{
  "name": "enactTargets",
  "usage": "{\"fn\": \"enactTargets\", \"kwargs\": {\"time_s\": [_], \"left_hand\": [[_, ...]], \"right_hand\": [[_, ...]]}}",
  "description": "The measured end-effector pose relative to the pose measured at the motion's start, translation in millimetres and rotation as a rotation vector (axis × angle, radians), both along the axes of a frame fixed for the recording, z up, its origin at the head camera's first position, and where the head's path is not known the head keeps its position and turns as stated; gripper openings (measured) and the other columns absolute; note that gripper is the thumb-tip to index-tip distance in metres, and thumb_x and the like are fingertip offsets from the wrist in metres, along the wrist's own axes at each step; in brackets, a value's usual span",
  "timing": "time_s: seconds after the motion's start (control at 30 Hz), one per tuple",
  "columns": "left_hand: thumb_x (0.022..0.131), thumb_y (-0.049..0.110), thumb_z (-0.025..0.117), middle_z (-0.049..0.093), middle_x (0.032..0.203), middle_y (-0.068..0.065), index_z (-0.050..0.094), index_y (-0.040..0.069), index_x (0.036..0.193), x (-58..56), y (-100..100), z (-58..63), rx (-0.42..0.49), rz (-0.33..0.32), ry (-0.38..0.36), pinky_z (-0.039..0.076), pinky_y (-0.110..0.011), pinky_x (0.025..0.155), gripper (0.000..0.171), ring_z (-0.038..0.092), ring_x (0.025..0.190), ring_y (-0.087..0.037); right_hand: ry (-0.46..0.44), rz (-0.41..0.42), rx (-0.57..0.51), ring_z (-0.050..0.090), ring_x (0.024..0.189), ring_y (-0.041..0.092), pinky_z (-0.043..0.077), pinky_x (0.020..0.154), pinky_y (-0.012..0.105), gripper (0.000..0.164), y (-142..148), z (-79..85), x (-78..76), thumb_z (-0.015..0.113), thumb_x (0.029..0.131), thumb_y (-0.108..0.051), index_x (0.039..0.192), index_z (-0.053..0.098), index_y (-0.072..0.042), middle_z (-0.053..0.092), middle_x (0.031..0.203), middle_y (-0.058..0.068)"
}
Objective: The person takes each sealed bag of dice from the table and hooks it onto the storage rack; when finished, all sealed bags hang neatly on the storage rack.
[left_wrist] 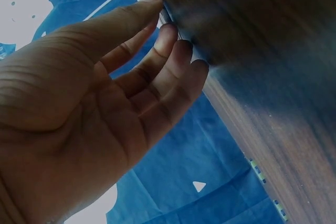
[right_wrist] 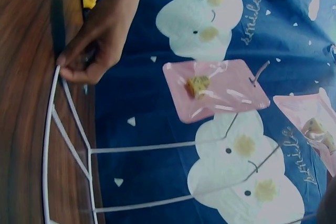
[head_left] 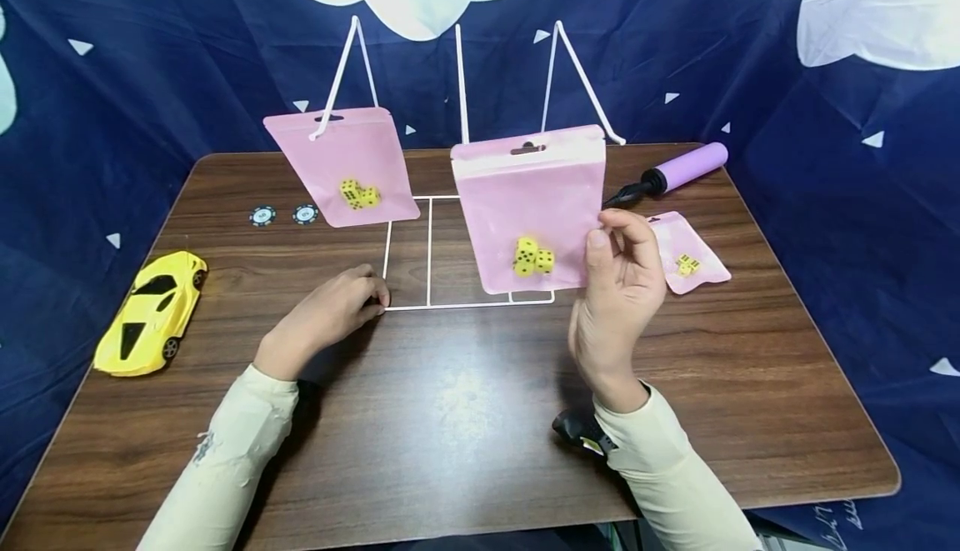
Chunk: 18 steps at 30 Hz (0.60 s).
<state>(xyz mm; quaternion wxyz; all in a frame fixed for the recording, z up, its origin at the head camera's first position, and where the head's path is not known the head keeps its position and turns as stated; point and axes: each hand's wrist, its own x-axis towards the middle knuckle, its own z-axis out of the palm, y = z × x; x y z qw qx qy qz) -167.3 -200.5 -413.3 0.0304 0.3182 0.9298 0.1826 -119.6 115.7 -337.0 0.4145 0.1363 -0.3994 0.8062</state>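
Note:
My right hand (head_left: 622, 301) pinches the right edge of a pink zip pouch (head_left: 517, 201) between thumb and fingers. Several yellow dice (head_left: 527, 257) show through its front. The pouch is raised before the right arm of a white wire display rack (head_left: 430, 259). Low at the rack's front left corner, my left hand (head_left: 330, 309) pinches the base wire with thumb and fingertips; the right wrist view shows this grip too. Another pink pouch (head_left: 315, 167) with yellow dice hangs from the rack's left hook. A third pink pouch (head_left: 693, 242) lies flat on the table to the right.
A purple hand pump (head_left: 690, 167) with a black nozzle lies at the back right. Two poker chips (head_left: 262, 216) are left of the rack, and a yellow toy car (head_left: 150, 313) stands by the left table edge. Behind the wooden table (head_left: 465, 468) hangs a blue cloth.

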Motion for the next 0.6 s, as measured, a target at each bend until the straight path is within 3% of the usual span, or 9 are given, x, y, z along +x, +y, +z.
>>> {"fn": "enactTargets", "kwargs": {"time_s": [0.27, 0.6], "left_hand": [[0.091, -0.007, 0.082, 0.061, 0.092, -0.008, 0.072, 0.007, 0.09, -0.9, 1.4, 4.3, -0.002, -0.006, 0.007, 0.057, -0.047, 0.078, 0.017, 0.064, 0.084, -0.025], [0.091, -0.006, 0.082, 0.061, 0.092, -0.008, 0.073, 0.006, 0.091, 1.1, 1.0, 2.3, -0.008, -0.001, 0.003, 0.057, -0.048, 0.079, 0.015, 0.064, 0.085, -0.026]], "right_hand": [[-0.007, 0.061, 0.028, 0.056, 0.09, 0.012, 0.046, 0.078, 0.02, 0.014, -15.8, -3.1, 1.3, 0.073, 0.097, 0.005, 0.11, 0.075, 0.002, 0.063, 0.105, 0.01], [-0.048, 0.105, 0.076, 0.057, 0.101, 0.016, 0.049, 0.089, 0.023, 0.03, -30.5, -10.4, 4.6, 0.06, 0.094, 0.015, 0.111, 0.076, -0.004, 0.061, 0.107, 0.009]]}}
